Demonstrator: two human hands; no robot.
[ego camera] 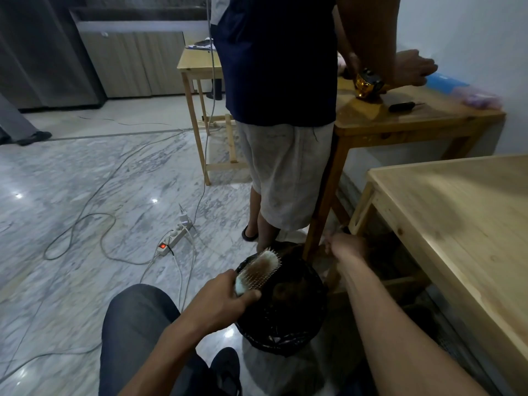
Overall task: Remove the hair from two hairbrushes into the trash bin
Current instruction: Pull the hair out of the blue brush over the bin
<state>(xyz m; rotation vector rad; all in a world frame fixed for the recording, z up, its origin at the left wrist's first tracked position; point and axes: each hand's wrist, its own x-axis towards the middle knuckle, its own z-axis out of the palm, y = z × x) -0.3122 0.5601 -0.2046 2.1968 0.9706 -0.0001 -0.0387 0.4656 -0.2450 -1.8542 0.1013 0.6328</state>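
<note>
My left hand (225, 298) grips a pale hairbrush (258, 271) by its lower end, holding it over the left rim of the trash bin (285, 338), which is lined with a black bag. Brown hair mats the brush's pin bed. My right hand (344, 247) reaches past the far side of the bin, toward the shadow under the near wooden table; its fingers are curled, and whether they hold anything is hidden. Dark hair clumps lie inside the bin. A second hairbrush is not visible.
A person in a dark shirt and light shorts (283, 138) stands just beyond the bin at a wooden table (414, 121). Another wooden table (457, 212) is at my right. A power strip (174, 237) and cables trail across the marble floor at left.
</note>
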